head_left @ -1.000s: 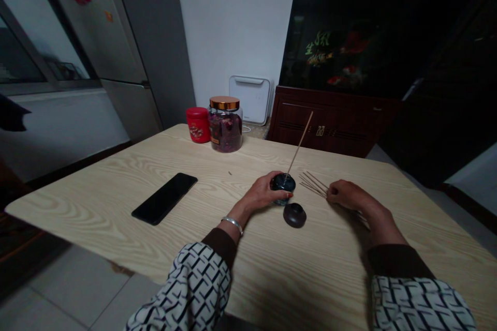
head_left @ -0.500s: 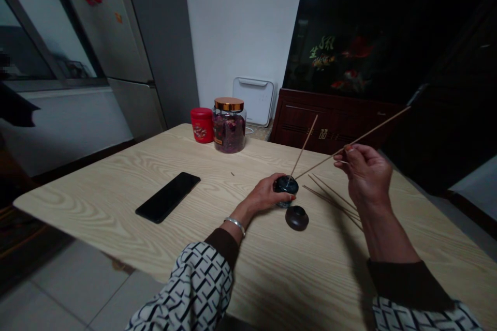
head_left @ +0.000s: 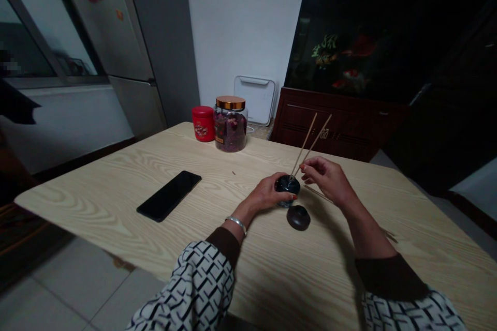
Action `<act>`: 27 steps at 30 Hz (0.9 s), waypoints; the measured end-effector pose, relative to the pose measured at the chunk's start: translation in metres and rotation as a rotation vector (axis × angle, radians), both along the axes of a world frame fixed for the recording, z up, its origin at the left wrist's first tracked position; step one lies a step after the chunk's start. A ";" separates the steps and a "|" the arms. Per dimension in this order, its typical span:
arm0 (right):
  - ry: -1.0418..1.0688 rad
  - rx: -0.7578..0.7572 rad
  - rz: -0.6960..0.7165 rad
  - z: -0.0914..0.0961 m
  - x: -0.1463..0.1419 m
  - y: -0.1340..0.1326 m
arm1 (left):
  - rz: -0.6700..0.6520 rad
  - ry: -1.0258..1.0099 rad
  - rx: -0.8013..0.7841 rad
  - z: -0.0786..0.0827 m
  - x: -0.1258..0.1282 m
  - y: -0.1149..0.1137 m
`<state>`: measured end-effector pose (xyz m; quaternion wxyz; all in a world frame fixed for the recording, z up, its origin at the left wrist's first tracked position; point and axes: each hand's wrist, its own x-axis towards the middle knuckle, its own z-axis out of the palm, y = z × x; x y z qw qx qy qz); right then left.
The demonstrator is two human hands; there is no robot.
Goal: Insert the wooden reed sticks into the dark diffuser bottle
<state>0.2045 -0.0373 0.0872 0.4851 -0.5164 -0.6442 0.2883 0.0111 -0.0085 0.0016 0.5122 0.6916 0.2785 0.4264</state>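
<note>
My left hand (head_left: 267, 194) grips a small, round, dark glazed holder (head_left: 287, 184) on the light wood table (head_left: 97, 201). Two thin incense sticks rise from its top, and the nearer one (head_left: 315, 144) leans right. My right hand (head_left: 326, 178) pinches that stick low down, just beside the holder. A dark round lid (head_left: 298, 217) sits on the table just in front of the holder, touching neither hand. Several loose sticks (head_left: 318, 194) lie on the table, mostly hidden beneath my right hand and forearm.
A black phone (head_left: 169, 195) lies face down or dark on the table's left. At the far edge stand a red tin (head_left: 203, 124) and a copper-lidded glass jar of dried flowers (head_left: 230, 129). Behind are a wooden cabinet (head_left: 341, 129) and a refrigerator (head_left: 135, 51).
My right hand has come down and left from its raised position, bringing a long stick to the holder. That stick now stands near the first one instead of slanting out to the right.
</note>
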 end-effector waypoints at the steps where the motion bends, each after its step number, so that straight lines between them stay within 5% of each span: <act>1: -0.064 -0.025 -0.022 -0.002 0.012 0.002 | -0.003 0.004 -0.003 0.000 0.000 0.000; 6: -0.727 -0.146 -0.402 -0.019 0.102 0.011 | -0.036 -0.030 -0.039 -0.001 0.000 0.001; 9: -0.990 -0.377 -0.421 -0.039 0.139 0.009 | -0.029 -0.025 -0.034 -0.002 0.000 0.001; 16: -1.054 -0.469 -0.420 -0.059 0.142 0.006 | -0.033 -0.026 -0.022 -0.002 0.000 0.002; 20: -0.769 -0.228 -0.439 -0.033 0.132 0.007 | -0.021 -0.017 -0.006 -0.002 0.001 0.001; 25: 0.279 0.210 -0.382 0.018 0.068 -0.003 | -0.024 -0.032 -0.011 -0.002 0.001 0.001; 27: 0.486 0.270 -0.303 0.029 0.036 -0.009 | -0.022 -0.028 -0.020 -0.003 0.001 0.001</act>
